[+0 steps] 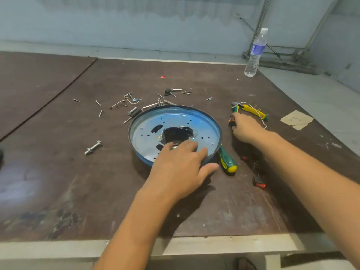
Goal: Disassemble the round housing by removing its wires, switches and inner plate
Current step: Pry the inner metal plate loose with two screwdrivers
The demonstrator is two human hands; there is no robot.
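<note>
One left hand (179, 168), grip spread, is sensibly pinning the blue round metal housing (175, 117) while the right hand (246, 129), grip unreadable, is seemingly reaching for the yellow-and-green pliers (253, 112).

Blue housing (175, 117) with black middle and dark rim. Green-and-yellow screwdriver (227, 161) and pliers (253, 112). Black switch (260, 182) with red tip. Silver bolt (93, 148). Clear bottle (255, 53) with blue label. Dark brown, scuffed table (78, 191).

Screwdriver (227, 160) right of housing (175, 121); screws (128, 102) behind.
</note>
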